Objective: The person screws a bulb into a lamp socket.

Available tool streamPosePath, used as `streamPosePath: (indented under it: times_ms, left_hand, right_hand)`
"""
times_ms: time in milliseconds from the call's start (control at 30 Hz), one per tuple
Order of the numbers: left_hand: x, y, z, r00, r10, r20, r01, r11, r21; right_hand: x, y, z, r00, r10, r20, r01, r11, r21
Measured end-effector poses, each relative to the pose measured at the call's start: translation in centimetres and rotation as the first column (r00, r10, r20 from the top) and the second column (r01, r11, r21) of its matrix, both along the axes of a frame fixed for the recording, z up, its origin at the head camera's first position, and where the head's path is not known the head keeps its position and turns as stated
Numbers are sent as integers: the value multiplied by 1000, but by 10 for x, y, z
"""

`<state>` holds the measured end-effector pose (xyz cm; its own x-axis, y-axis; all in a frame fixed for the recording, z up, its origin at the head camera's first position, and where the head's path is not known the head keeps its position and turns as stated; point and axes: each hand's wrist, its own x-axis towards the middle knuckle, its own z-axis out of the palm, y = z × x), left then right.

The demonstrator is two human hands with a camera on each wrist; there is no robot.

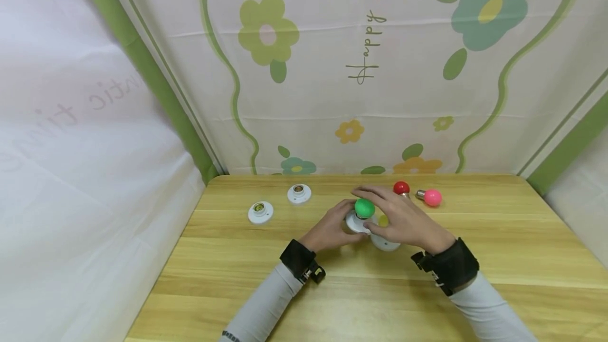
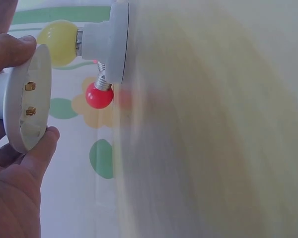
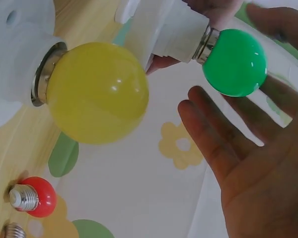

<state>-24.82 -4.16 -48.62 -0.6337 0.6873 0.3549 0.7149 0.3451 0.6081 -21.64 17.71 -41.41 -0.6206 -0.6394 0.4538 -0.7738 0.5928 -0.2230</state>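
Note:
My left hand (image 1: 330,227) grips a round white lamp socket (image 1: 354,222) by its rim, lifted off the table and tilted. The left wrist view shows the socket's hollow underside (image 2: 36,99) with two brass-coloured contacts. A green bulb (image 3: 235,63) sits in this socket, with some metal of its base showing. Around the bulb, my right hand (image 3: 260,183) has its fingers spread and fairly straight, the thumb on the other side; whether any finger touches the glass I cannot tell. Close by, a yellow bulb (image 3: 99,94) is seated in another white socket (image 1: 386,243) on the table.
Behind my right hand lie a red bulb (image 1: 401,189) and a pink bulb (image 1: 433,197). Toward the back left stand two bulbless white sockets, one nearer (image 1: 260,212) and one farther (image 1: 299,193). A flower-patterned cloth (image 1: 304,94) hangs beyond the wooden table (image 1: 361,300).

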Motion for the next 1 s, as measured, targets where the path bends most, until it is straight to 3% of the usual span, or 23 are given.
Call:
streamPosePath:
  times_ms: [200, 667, 833, 1000]
  left_hand:
    - [0, -1, 1, 1000, -12, 7, 12, 1000, 16]
    - [3, 0, 3, 1000, -14, -28, 14, 1000, 3]
    - [3, 0, 3, 1000, -5, -16, 5, 1000, 3]
    - [3, 0, 2, 1000, -5, -21, 5, 1000, 12]
  right_hand:
    - [-1, -1, -1, 998, 32, -47, -34, 999, -37]
    - [-1, -1, 0, 987, -55, -148, 56, 998, 2]
    - [0, 0, 0, 988, -84, -129, 87, 996, 18]
    - [2, 0, 2, 997, -38, -60, 38, 999, 3]
